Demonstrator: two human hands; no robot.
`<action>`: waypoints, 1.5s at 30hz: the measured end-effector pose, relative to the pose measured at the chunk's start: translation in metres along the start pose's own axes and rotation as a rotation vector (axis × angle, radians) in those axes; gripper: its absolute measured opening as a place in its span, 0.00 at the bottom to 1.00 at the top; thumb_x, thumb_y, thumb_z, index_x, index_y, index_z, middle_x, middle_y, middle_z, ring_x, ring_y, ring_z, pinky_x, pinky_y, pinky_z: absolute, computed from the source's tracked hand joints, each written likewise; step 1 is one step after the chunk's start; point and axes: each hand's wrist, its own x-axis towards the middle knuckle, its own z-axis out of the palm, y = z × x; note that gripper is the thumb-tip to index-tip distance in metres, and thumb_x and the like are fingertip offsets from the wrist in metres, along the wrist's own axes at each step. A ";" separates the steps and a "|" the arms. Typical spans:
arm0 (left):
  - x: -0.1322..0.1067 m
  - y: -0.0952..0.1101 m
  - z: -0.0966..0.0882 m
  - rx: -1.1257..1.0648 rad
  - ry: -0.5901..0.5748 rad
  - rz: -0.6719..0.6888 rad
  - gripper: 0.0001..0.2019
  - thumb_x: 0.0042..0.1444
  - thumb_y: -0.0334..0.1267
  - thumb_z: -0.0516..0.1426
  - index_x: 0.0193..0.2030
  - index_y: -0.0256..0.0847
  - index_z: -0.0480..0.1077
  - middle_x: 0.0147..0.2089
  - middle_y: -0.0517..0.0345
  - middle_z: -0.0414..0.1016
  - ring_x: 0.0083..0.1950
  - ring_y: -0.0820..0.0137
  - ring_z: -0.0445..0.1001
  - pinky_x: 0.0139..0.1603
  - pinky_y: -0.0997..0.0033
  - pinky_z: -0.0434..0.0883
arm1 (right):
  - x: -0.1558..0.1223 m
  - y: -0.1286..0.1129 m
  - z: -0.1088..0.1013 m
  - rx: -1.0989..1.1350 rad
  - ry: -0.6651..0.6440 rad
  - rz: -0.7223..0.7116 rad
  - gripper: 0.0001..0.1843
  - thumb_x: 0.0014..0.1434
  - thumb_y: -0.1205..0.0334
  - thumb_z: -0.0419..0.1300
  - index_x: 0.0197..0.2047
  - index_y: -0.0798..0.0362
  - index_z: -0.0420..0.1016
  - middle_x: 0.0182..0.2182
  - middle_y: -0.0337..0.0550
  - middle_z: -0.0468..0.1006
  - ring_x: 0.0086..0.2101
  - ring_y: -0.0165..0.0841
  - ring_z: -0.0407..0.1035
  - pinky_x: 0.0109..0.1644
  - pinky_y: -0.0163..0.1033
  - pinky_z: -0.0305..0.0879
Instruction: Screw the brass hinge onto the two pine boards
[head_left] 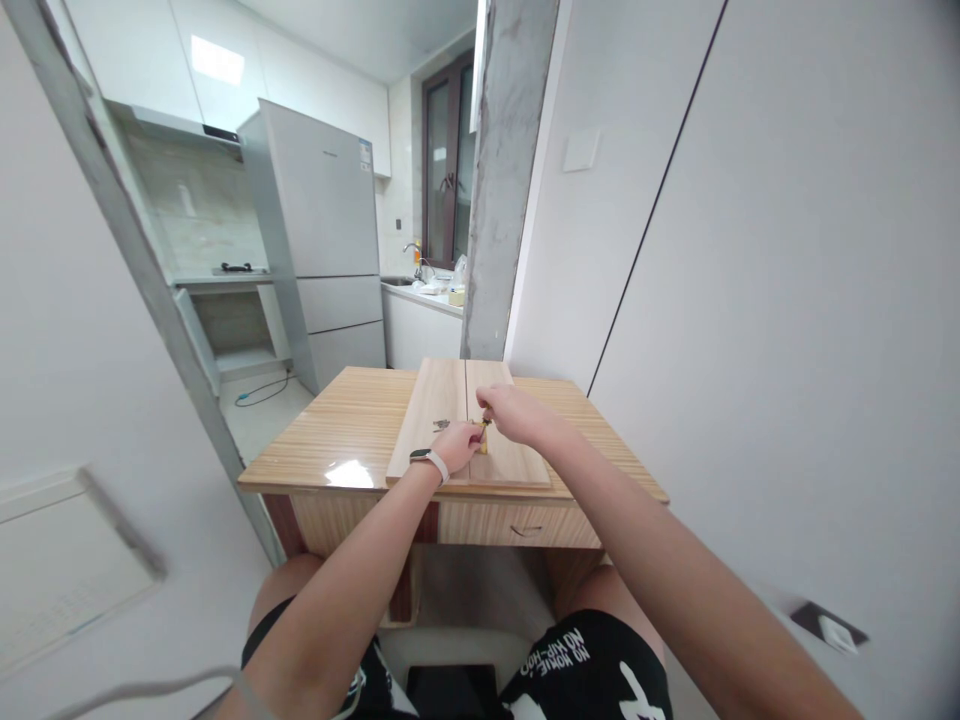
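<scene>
Two pale wooden boards (pixel 431 400) lie side by side on the desk, a dark seam running between them. Across that seam sits a small brass-coloured hinge (pixel 484 449). My right hand (pixel 514 412) is closed around a screwdriver (pixel 484 427), tilted with its tip down at the hinge; most of its handle is hidden in the fist. My left hand (pixel 457 445), wearing a watch on the wrist, rests on the left board with its fingers pinched at the screwdriver's lower end. What those fingertips hold is too small to make out. Several small dark screws (pixel 441 426) lie left of them.
The wood-grain desk (pixel 315 440) has a drawer (pixel 517 523) facing my knees. A white wall (pixel 750 300) stands close on the right. Beyond the desk are a grey pillar (pixel 506 180), a fridge (pixel 330 200) and a kitchen counter (pixel 424 297).
</scene>
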 end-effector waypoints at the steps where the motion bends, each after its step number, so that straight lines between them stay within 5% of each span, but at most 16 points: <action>1: 0.001 0.000 0.000 0.005 -0.003 -0.003 0.07 0.59 0.27 0.59 0.36 0.41 0.77 0.39 0.54 0.81 0.43 0.63 0.78 0.48 0.66 0.71 | -0.002 0.001 -0.002 -0.001 0.005 -0.008 0.06 0.64 0.71 0.59 0.42 0.52 0.74 0.40 0.45 0.79 0.39 0.34 0.70 0.39 0.36 0.54; 8: 0.002 0.000 0.003 0.057 0.007 -0.008 0.05 0.62 0.32 0.58 0.37 0.41 0.76 0.42 0.51 0.80 0.45 0.62 0.78 0.49 0.65 0.71 | -0.015 0.013 -0.023 0.071 0.117 0.018 0.10 0.62 0.75 0.58 0.42 0.51 0.75 0.38 0.42 0.80 0.39 0.34 0.71 0.40 0.36 0.58; 13: 0.001 0.010 0.005 0.208 0.018 -0.023 0.06 0.65 0.36 0.56 0.40 0.40 0.75 0.42 0.49 0.78 0.44 0.61 0.77 0.47 0.64 0.71 | -0.027 0.029 -0.016 0.184 0.320 0.145 0.07 0.65 0.70 0.58 0.43 0.52 0.75 0.40 0.44 0.80 0.41 0.34 0.73 0.47 0.37 0.63; 18: 0.007 0.001 0.000 0.192 0.129 -0.097 0.10 0.68 0.39 0.53 0.40 0.41 0.74 0.42 0.47 0.78 0.44 0.61 0.77 0.46 0.63 0.70 | -0.053 0.040 0.025 0.404 0.492 0.285 0.07 0.66 0.62 0.56 0.44 0.50 0.75 0.41 0.46 0.81 0.41 0.37 0.77 0.49 0.43 0.70; 22: 0.012 -0.036 -0.017 -0.042 0.284 -0.410 0.09 0.67 0.38 0.56 0.36 0.40 0.74 0.38 0.51 0.80 0.41 0.65 0.78 0.45 0.67 0.70 | -0.083 0.047 0.070 0.643 0.553 0.449 0.08 0.63 0.55 0.59 0.42 0.49 0.73 0.36 0.45 0.82 0.36 0.38 0.79 0.43 0.43 0.73; 27: 0.010 -0.082 -0.037 -0.050 0.327 -0.553 0.05 0.63 0.35 0.59 0.36 0.39 0.75 0.39 0.49 0.82 0.42 0.64 0.79 0.44 0.68 0.71 | -0.103 0.047 0.111 0.742 0.572 0.491 0.09 0.61 0.51 0.60 0.39 0.47 0.71 0.34 0.44 0.82 0.36 0.40 0.79 0.43 0.46 0.73; 38: -0.009 -0.095 -0.031 -0.042 0.252 -0.444 0.05 0.62 0.34 0.60 0.39 0.40 0.79 0.43 0.51 0.83 0.45 0.65 0.79 0.50 0.69 0.71 | -0.091 0.043 0.150 0.443 0.610 0.622 0.07 0.62 0.56 0.57 0.34 0.47 0.66 0.32 0.43 0.78 0.34 0.39 0.72 0.39 0.41 0.62; 45: -0.050 -0.101 -0.035 0.188 0.277 -0.433 0.14 0.62 0.37 0.59 0.53 0.36 0.76 0.51 0.42 0.80 0.55 0.58 0.76 0.60 0.60 0.67 | -0.070 0.041 0.165 0.162 0.500 0.636 0.09 0.63 0.57 0.59 0.33 0.49 0.65 0.31 0.42 0.75 0.35 0.37 0.68 0.38 0.39 0.54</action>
